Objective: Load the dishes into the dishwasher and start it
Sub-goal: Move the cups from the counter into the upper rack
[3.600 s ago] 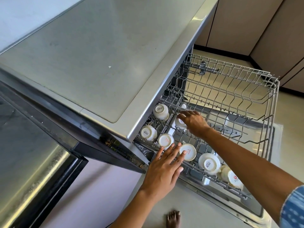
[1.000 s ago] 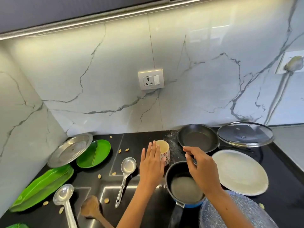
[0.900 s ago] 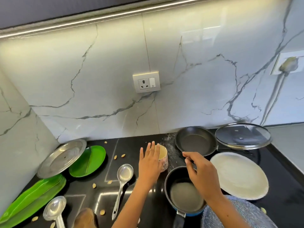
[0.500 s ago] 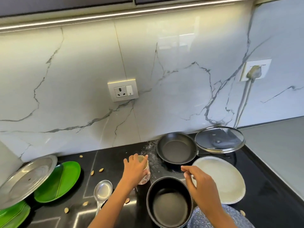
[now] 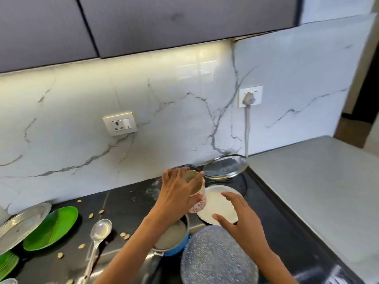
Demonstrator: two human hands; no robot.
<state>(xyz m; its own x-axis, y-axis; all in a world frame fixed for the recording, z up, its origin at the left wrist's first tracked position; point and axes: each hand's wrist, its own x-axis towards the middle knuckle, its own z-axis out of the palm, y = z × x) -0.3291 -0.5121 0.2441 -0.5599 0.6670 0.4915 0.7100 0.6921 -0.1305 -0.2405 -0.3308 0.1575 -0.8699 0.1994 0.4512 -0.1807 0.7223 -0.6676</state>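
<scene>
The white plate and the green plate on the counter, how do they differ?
The white plate lies flat on the dark counter, on the right; the green plate is on the left. The white plate's near edge is partly hidden behind the right hand; the green plate is partly covered by a steel plate resting over its left edge. No hand is near the green one. Both look empty.

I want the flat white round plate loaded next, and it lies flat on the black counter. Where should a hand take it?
Grip the white round plate by its near rim, coming from the right with the open right hand that hovers over it. It lies flat, so only the edge offers hold.
</scene>
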